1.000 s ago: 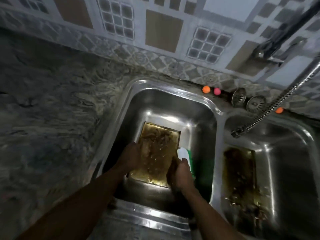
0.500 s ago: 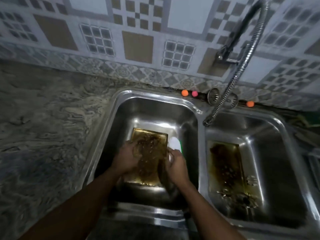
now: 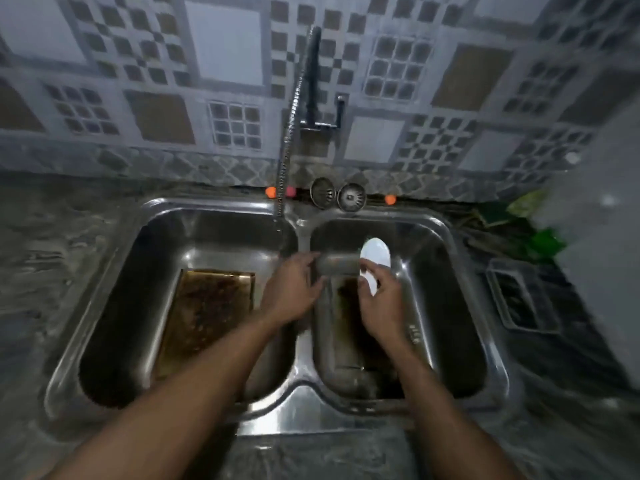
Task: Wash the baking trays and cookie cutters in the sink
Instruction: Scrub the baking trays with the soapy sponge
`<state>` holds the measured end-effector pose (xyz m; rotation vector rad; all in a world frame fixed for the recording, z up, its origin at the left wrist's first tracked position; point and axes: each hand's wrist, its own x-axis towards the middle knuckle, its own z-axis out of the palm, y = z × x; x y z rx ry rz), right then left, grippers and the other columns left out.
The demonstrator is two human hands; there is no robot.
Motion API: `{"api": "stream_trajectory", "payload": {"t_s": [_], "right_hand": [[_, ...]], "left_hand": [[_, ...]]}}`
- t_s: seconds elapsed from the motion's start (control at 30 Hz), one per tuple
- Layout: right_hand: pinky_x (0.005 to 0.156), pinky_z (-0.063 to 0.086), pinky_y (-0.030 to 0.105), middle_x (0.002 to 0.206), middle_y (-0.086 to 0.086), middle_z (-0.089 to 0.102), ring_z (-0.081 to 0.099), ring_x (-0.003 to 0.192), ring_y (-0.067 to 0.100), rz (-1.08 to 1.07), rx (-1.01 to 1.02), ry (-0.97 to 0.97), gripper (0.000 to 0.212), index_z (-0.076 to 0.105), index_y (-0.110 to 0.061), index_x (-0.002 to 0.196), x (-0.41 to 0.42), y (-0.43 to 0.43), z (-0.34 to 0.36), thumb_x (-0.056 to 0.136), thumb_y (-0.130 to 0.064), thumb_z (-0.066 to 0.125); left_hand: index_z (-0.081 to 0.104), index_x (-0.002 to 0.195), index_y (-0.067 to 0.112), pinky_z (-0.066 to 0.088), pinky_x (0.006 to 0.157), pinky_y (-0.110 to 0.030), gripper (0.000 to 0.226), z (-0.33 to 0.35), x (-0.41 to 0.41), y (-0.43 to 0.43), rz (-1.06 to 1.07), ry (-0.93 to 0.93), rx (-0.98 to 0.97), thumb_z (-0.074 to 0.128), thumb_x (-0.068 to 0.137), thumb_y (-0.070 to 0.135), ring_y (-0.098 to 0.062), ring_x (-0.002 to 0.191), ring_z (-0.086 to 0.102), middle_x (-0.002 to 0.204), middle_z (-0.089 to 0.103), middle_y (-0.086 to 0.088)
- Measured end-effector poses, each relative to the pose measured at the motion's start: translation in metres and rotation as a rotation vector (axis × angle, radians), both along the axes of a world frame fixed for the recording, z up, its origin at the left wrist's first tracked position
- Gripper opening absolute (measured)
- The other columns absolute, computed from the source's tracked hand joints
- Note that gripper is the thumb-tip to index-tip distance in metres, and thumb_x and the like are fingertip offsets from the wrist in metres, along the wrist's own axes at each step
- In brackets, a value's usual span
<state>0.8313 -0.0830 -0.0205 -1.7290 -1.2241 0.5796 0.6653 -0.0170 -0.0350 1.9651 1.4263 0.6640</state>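
— While both hands sit over the right basin (image 3: pixel 450 258), where's the tray?
— That greasy baking tray (image 3: pixel 346 320) lies under them. The left hand (image 3: pixel 294 289) curls around its blurred far rim, and the right hand (image 3: pixel 381 303) pinches a white sponge (image 3: pixel 375 252). A second tray (image 3: pixel 207 306) lies in the left basin (image 3: pixel 156 237).

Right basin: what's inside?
A greasy baking tray lies on the bottom; its far end is hidden under the left hand and right hand, which hold a blurred grey object and a white scrubber.
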Motion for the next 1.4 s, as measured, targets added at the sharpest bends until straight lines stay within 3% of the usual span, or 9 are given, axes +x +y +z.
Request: {"api": "stream_trajectory", "payload": {"t_s": [0.13, 0.27, 0.43, 0.57, 0.87, 0.93, 1.1, 1.27, 1.4], "right_hand": [[0.101, 0.038, 0.018, 0.134, 0.002, 0.057, 0.05, 0.122, 0.01, 0.041, -0.128, 0.001, 0.032, 0.064, -0.014, 0.124, 0.065, -0.02, -0.005, 0.095, -0.005, 0.057], [0.099, 0.037, 0.014, 0.131, -0.002, 0.061, 0.054, 0.124, 0.011, 0.079, -0.168, -0.018, 0.032, 0.065, -0.021, 0.123, 0.121, -0.031, -0.02, 0.095, -0.008, 0.058], [0.081, 0.031, -0.008, 0.118, -0.005, 0.062, 0.057, 0.117, 0.01, 0.098, -0.183, 0.027, 0.028, 0.066, -0.014, 0.119, 0.159, -0.028, -0.017, 0.095, -0.003, 0.057], [0.076, 0.033, -0.005, 0.099, -0.019, 0.06, 0.057, 0.093, -0.012, 0.01, -0.102, 0.016, 0.019, 0.064, -0.024, 0.104, 0.183, -0.022, -0.009, 0.094, -0.009, 0.058], [0.096, 0.046, 0.036, 0.12, 0.006, 0.061, 0.056, 0.111, 0.023, -0.231, -0.075, -0.241, 0.024, 0.058, -0.013, 0.117, 0.296, -0.007, 0.013, 0.093, -0.016, 0.062], [0.097, 0.042, 0.036, 0.124, 0.015, 0.061, 0.056, 0.114, 0.032, -0.232, -0.163, -0.318, 0.026, 0.059, -0.006, 0.118, 0.315, -0.008, 0.007, 0.093, -0.013, 0.061], [0.097, 0.042, 0.036, 0.13, 0.014, 0.058, 0.054, 0.118, 0.032, -0.258, -0.338, -0.291, 0.027, 0.059, -0.009, 0.12, 0.335, -0.014, -0.018, 0.093, -0.015, 0.061], [0.101, 0.038, 0.029, 0.139, 0.011, 0.053, 0.05, 0.125, 0.029, -0.279, -0.388, -0.248, 0.038, 0.057, -0.013, 0.13, 0.34, -0.015, -0.033, 0.093, -0.022, 0.063], [0.11, 0.034, 0.035, 0.15, 0.008, 0.042, 0.042, 0.134, 0.026, -0.211, -0.412, -0.357, 0.061, 0.044, -0.019, 0.142, 0.338, -0.026, -0.042, 0.089, -0.033, 0.068]], "left_hand": [[0.058, 0.133, 0.023, 0.053, 0.09, -0.032, 0.047, -0.008, 0.06, -0.017, -0.012, -0.016, -0.057, 0.068, 0.088, 0.034, -0.017, 0.106, 0.063, 0.122, 0.065, -0.001], [0.058, 0.131, 0.025, 0.055, 0.086, -0.036, 0.045, -0.035, 0.102, -0.024, 0.012, 0.071, -0.161, 0.068, 0.088, 0.035, -0.02, 0.103, 0.063, 0.119, 0.065, -0.001], [0.06, 0.127, 0.025, 0.055, 0.089, -0.038, 0.045, -0.065, 0.133, -0.031, 0.088, 0.199, -0.28, 0.068, 0.085, 0.037, -0.026, 0.106, 0.065, 0.12, 0.065, -0.004], [0.062, 0.121, 0.011, 0.051, 0.083, -0.034, 0.039, -0.094, 0.141, -0.03, 0.1, 0.322, -0.342, 0.066, 0.088, 0.033, -0.031, 0.101, 0.065, 0.114, 0.063, -0.015], [0.061, 0.122, 0.012, 0.044, 0.088, -0.028, 0.032, -0.153, 0.147, -0.014, 0.102, 0.459, -0.452, 0.059, 0.09, 0.021, -0.035, 0.118, 0.055, 0.123, 0.058, -0.016], [0.059, 0.124, 0.013, 0.038, 0.077, -0.024, 0.033, -0.162, 0.149, -0.011, 0.103, 0.489, -0.489, 0.059, 0.092, 0.022, -0.035, 0.117, 0.057, 0.126, 0.057, -0.016], [0.06, 0.12, 0.02, 0.049, 0.093, -0.034, 0.044, -0.186, 0.145, -0.004, 0.094, 0.542, -0.557, 0.069, 0.08, 0.035, -0.03, 0.107, 0.059, 0.118, 0.06, -0.012], [0.054, 0.127, 0.009, 0.037, 0.104, -0.033, 0.05, -0.191, 0.142, -0.003, 0.167, 0.539, -0.537, 0.07, 0.08, 0.018, -0.029, 0.124, 0.043, 0.128, 0.052, -0.016], [0.055, 0.127, 0.01, 0.044, 0.103, -0.037, 0.049, -0.19, 0.138, -0.014, 0.219, 0.406, -0.501, 0.07, 0.08, 0.005, -0.029, 0.116, 0.054, 0.136, 0.046, -0.013]]}}
